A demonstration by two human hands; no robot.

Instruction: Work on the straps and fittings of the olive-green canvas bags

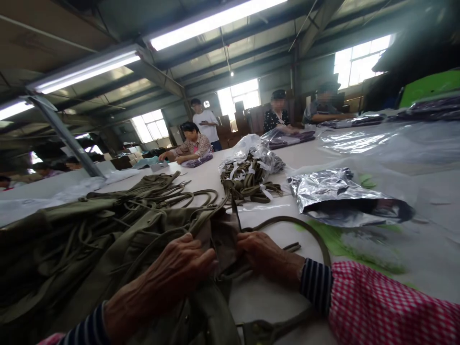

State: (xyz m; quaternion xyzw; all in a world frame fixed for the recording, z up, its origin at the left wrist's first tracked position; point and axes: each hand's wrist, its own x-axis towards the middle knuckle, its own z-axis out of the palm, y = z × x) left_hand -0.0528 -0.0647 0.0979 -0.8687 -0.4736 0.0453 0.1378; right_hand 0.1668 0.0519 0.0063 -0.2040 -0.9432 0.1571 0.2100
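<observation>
Under bright tube lights (219, 22), olive fabric (89, 235) on a white table (264, 297).

The fabric (108, 225) is olive, the pouch (323, 184) silver, the sleeve (384, 304) red-and-white checked.

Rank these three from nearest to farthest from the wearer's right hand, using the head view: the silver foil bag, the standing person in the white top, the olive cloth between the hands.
1. Olive cloth: in the right hand, just to its left.
2. Silver foil bag: on the table, beyond and to the right.
3. Standing person: far back, across the table.
</observation>
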